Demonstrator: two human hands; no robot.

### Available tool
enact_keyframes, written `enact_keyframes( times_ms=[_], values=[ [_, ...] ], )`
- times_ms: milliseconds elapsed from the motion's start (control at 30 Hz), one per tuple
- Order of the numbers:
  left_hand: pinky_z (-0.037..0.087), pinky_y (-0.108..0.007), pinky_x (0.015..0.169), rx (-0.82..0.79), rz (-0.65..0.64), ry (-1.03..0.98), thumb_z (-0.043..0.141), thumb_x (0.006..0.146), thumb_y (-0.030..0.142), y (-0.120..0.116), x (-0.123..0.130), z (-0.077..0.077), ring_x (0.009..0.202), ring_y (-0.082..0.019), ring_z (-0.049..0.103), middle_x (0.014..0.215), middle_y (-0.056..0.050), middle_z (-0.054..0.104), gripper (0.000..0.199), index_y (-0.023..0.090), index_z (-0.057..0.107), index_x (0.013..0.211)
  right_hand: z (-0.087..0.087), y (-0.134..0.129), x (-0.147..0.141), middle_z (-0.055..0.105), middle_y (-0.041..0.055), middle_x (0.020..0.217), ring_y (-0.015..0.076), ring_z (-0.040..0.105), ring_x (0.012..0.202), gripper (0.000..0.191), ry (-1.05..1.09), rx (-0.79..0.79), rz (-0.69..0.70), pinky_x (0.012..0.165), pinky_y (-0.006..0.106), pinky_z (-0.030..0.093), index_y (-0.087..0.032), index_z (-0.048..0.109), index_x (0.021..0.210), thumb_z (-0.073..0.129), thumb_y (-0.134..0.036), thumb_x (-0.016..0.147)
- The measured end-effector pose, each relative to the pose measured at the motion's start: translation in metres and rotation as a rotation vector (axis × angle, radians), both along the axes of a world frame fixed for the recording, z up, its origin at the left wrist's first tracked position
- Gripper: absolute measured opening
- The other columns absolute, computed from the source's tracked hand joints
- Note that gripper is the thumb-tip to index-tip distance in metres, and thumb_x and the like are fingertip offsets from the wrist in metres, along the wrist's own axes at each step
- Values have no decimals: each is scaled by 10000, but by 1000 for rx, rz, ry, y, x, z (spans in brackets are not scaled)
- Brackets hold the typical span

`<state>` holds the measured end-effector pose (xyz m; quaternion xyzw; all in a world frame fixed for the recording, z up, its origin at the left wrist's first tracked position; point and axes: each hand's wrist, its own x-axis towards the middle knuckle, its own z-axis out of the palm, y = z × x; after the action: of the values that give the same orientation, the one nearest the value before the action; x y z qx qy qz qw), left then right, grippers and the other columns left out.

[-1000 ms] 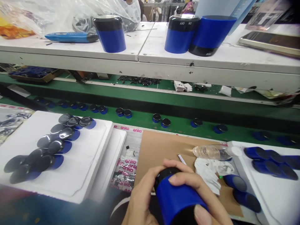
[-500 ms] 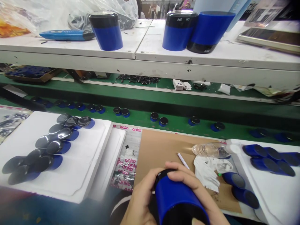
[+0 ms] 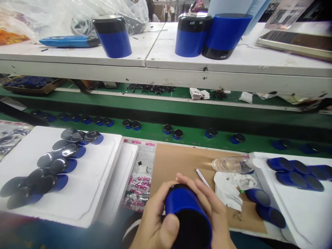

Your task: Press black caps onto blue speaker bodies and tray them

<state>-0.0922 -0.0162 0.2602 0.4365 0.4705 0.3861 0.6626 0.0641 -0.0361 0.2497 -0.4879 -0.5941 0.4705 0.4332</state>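
A blue cylinder [image 3: 181,202] with black ends is held between my two hands at the bottom centre, its wide black end tilted toward me. My left hand [image 3: 155,218] wraps its left side, the thumb bent over the near end. My right hand [image 3: 215,214] is closed round the right side, its fingers over the top. Beneath and beyond them lies a brown cardboard sheet [image 3: 178,159] with a thin white strip [image 3: 202,177], a crumpled white cloth [image 3: 225,190] and a clear plastic bottle [image 3: 228,165].
Several blue-and-black cylinders stand on a white foam board [image 3: 85,183] at left; more lie on a white foam board [image 3: 311,214] at right. A green belt [image 3: 150,135] carries others behind. Above, a white shelf [image 3: 155,71] holds cylinders, a blue cutter [image 3: 64,41] and a phone [image 3: 293,43].
The held cylinder has moved slightly left and turned, showing more of its black end. My left thumb now shows on its near edge. The camera view has shifted a little.
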Motion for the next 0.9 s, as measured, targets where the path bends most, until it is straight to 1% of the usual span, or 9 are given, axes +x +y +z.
enact_keyframes(
  times_ms=[100,267,400,500,567,667,733,833,900],
  values=[
    [537,-275,865,-70,-59,144,476,878,743,5,1,-24,983,-232,698,1151,-64,759,675,219,663,1262,-33,-4,3,426,35,1575,321,467,1424,748,-290,77,46,1124,479,474,-432,428,1433,826,-454,800],
    [518,-390,1007,-88,-65,360,491,940,540,5,6,-93,1098,-275,697,1205,-139,750,501,164,700,1196,-116,-2,19,625,74,1252,287,651,1137,639,-540,65,26,949,450,576,-301,555,1323,840,-299,750],
    [520,-436,994,-18,62,574,565,900,497,0,-6,-138,1122,-286,673,1230,-151,708,491,176,651,1262,-195,8,54,641,76,1150,262,641,1090,391,-640,17,-177,930,486,557,-167,587,1226,695,-388,922],
    [532,-457,965,83,198,727,508,926,503,4,-31,-155,1147,-292,652,1234,-143,674,458,183,651,1222,-246,16,87,611,97,1271,271,624,1142,411,-684,45,-273,960,505,541,-176,552,1317,639,-388,976],
    [469,-512,1059,156,325,874,536,927,457,12,-55,-160,1251,-310,582,1295,-150,620,426,162,637,1218,-271,20,102,578,111,1359,282,609,1196,439,-674,99,-254,988,515,534,-183,531,1358,629,-391,984],
    [327,-592,1166,215,596,1152,610,916,365,23,-101,-158,1405,-349,418,1471,-157,472,406,140,598,1255,-297,23,105,562,116,1388,298,583,1242,450,-663,176,-233,1013,533,517,-187,528,1366,609,-423,991],
    [251,-629,1197,198,798,1329,624,924,360,28,-135,-153,1481,-386,288,1600,-152,311,481,153,532,1349,-303,24,98,540,124,1403,319,556,1267,516,-674,208,-256,1028,563,493,-198,487,1411,586,-479,990],
    [186,-691,1202,109,1032,1512,636,929,398,28,-184,-148,1527,-442,145,1690,-147,107,706,210,321,1533,-295,23,82,441,155,1489,373,467,1346,673,-697,234,-314,1065,630,430,-216,349,1515,531,-583,980],
    [177,-722,1194,49,1107,1576,622,943,414,26,-210,-149,1534,-459,119,1705,-145,60,771,243,221,1579,-283,23,72,431,171,1488,391,441,1366,690,-701,246,-325,1071,648,413,-202,325,1522,492,-603,986]
  ],
)
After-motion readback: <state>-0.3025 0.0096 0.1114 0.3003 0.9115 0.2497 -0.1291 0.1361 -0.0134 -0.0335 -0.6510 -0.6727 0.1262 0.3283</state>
